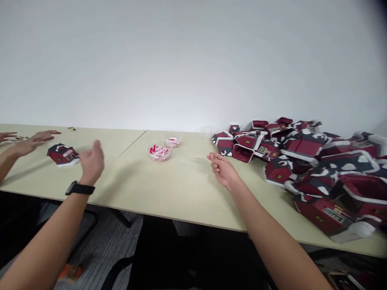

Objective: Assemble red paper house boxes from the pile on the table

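The left hand (91,161) is motion-blurred, fingers spread and empty, above the tabletop (181,189). The right hand (222,168) is loosely curled, palm up, holding nothing. Just left of the left hand lies a small house box (63,155) (dark red walls, white-patched dark roof). The pile of boxes (317,169) runs off the right edge. Farther left, a co-worker's hand (34,141) shows, its arm cut off.

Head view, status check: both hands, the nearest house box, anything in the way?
Left hand open, empty, near lone red house box. Right hand loosely curled, empty. Co-worker's hand just beyond the box.
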`<state>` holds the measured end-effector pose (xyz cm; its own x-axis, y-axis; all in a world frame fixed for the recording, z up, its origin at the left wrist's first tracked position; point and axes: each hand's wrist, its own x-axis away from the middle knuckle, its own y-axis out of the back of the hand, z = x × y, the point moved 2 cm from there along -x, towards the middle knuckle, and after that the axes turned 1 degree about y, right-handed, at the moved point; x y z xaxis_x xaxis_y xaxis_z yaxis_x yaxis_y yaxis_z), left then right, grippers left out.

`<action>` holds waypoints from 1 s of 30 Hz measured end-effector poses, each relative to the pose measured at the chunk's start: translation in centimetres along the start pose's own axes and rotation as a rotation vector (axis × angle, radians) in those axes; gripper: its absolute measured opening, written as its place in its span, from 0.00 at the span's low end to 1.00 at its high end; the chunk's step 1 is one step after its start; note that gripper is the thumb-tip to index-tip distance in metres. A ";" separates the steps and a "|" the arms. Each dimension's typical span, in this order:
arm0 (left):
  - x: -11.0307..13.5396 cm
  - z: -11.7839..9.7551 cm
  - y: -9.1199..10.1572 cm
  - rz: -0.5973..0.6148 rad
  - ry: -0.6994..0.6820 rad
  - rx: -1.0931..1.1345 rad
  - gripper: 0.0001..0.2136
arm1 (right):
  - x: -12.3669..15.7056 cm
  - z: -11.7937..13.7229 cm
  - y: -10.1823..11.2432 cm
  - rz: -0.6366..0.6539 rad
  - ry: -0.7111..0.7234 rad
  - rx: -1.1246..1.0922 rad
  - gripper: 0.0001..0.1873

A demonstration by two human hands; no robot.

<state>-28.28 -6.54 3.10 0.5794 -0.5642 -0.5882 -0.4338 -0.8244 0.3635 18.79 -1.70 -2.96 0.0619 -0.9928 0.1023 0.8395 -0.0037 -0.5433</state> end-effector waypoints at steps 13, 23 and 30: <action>20.2 -22.0 -17.4 0.823 -1.226 0.198 0.27 | -0.7 -0.5 0.2 0.315 0.043 -0.188 0.26; 17.7 -19.7 -21.2 0.617 -1.101 0.038 0.28 | -0.9 0.3 0.5 0.179 -0.054 -0.314 0.24; 15.8 -19.1 -19.7 0.503 -0.964 -0.003 0.27 | 0.0 1.5 0.0 0.235 -0.072 -0.360 0.25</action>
<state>2.58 -0.01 0.41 -0.4501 -0.5657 -0.6910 -0.4676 -0.5099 0.7221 19.64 -1.53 -1.68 0.2769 -0.9609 -0.0084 0.5574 0.1677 -0.8132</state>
